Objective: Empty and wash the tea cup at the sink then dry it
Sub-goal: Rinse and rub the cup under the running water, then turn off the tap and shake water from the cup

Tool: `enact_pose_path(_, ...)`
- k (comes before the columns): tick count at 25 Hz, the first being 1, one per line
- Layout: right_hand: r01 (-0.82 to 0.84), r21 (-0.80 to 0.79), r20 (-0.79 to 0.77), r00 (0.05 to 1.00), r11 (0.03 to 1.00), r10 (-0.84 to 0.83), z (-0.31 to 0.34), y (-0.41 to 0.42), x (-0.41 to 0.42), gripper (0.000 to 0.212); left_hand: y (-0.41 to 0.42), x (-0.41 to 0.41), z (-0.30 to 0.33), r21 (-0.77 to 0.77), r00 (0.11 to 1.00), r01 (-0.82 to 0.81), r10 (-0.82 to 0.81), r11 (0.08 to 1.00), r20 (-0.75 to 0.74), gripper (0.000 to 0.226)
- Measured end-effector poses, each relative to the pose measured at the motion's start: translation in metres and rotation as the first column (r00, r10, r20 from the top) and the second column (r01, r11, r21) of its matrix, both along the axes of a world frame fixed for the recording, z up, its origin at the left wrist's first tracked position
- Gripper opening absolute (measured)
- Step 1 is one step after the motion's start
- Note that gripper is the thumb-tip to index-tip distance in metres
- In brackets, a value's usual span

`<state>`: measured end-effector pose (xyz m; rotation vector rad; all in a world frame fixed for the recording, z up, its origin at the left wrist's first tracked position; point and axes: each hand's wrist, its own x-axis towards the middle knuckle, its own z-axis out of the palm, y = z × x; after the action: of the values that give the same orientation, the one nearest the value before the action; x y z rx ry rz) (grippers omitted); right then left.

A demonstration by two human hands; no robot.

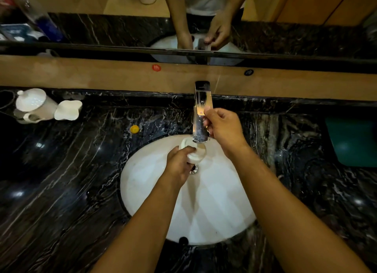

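A small white tea cup (pixel 193 151) is held over the white oval sink (pixel 146 183), right under the spout of the chrome faucet (pixel 201 117). My left hand (pixel 179 164) is wrapped around the cup from the near side, and the cup lies tilted with its mouth toward the faucet. My right hand (pixel 223 127) grips the faucet's lever handle from the right. Whether water is running is hard to tell. The sink's drain (pixel 194 169) shows just beside my left hand.
A white teapot (pixel 33 103) and a white wavy-rimmed dish (pixel 68 110) stand at the back left of the black marble counter (pixel 61 170). A small yellow cap (pixel 134 129) lies left of the faucet. A teal tray (pixel 353 142) sits at the right. A mirror runs along the back.
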<state>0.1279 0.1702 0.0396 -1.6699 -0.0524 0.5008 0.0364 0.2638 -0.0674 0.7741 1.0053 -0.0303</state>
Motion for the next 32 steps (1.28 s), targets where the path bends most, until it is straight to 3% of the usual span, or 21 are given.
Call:
enact_pose_path(3,0.030,-0.015,0.024,0.999,0.999,-0.030,-0.008,-0.005,-0.002,0.039,0.002,-0.004,0.007,0.024,0.999,0.035,-0.034,0.999,-0.010,0.035)
enact_pose_path(5,0.169,-0.024,0.020,0.986,0.985,-0.168,-0.018,-0.010,-0.007,0.039,0.006,-0.008,0.008,0.023,0.999,0.034,-0.034,0.999,-0.028,0.046)
enact_pose_path(7,0.304,-0.079,-0.046,0.950,0.949,-0.308,-0.039,-0.022,-0.024,0.029,0.005,-0.013,0.013,0.041,0.999,0.037,-0.036,0.998,-0.040,0.045)
enact_pose_path(8,0.292,-0.150,-0.028,0.954,0.945,-0.299,-0.052,-0.031,-0.036,0.018,0.004,-0.017,0.016,0.074,0.997,0.051,-0.047,0.996,-0.054,0.040)
enact_pose_path(9,0.185,-0.254,0.029,0.982,0.949,-0.184,-0.064,-0.039,-0.054,0.012,0.004,-0.021,0.018,0.118,0.995,0.076,-0.068,0.990,-0.071,0.033)
enact_pose_path(10,0.017,-0.355,0.098,0.995,0.935,0.019,-0.074,-0.047,-0.073,0.029,0.004,-0.026,0.018,0.173,0.991,0.106,-0.090,0.979,-0.097,0.025)
enact_pose_path(12,-0.328,-0.422,0.133,0.900,0.845,0.416,-0.088,-0.053,-0.102,0.069,0.000,-0.038,0.019,0.264,0.978,0.168,-0.127,0.950,-0.164,0.015)
enact_pose_path(14,-0.476,-0.483,0.098,0.805,0.735,0.585,-0.089,-0.044,-0.122,0.084,-0.006,-0.049,0.021,0.328,0.961,0.207,-0.129,0.922,-0.245,0.025)
enact_pose_path(17,-0.370,-0.612,0.156,0.810,0.698,0.566,-0.087,-0.028,-0.139,0.067,-0.015,-0.060,0.033,0.490,0.950,0.275,-0.156,0.827,-0.270,0.029)
enact_pose_path(21,-0.180,-0.594,0.193,0.914,0.784,0.356,-0.069,-0.023,-0.147,0.038,-0.009,-0.066,0.045,0.575,0.916,0.401,-0.330,0.713,-0.228,0.050)
enact_pose_path(23,-0.078,-0.624,0.245,0.925,0.778,0.290,-0.057,-0.026,-0.143,0.024,-0.001,-0.076,0.049,0.609,0.913,0.404,-0.339,0.683,-0.225,0.035)
enact_pose_path(25,-0.042,-0.625,0.293,0.913,0.780,0.284,-0.047,-0.029,-0.140,0.021,0.008,-0.090,0.051,0.682,0.902,0.410,-0.380,0.606,-0.205,0.014)
enact_pose_path(27,-0.039,-0.592,0.337,0.895,0.805,0.291,-0.035,-0.032,-0.139,0.026,0.014,-0.100,0.056,0.756,0.856,0.433,-0.487,0.491,-0.174,0.031)
enact_pose_path(29,-0.110,-0.568,0.388,0.839,0.816,0.382,-0.025,-0.036,-0.141,0.032,0.021,-0.104,0.060,0.857,0.797,0.419,-0.573,0.300,-0.190,0.045)
enact_pose_path(31,-0.169,-0.593,0.411,0.777,0.788,0.476,-0.017,-0.037,-0.139,0.034,0.026,-0.103,0.065,0.928,0.754,0.365,-0.610,0.077,-0.246,0.038)
enact_pose_path(32,-0.174,-0.612,0.409,0.765,0.772,0.497,-0.014,-0.038,-0.137,0.035,0.028,-0.102,0.066,0.939,0.745,0.344,-0.614,0.018,-0.261,0.033)
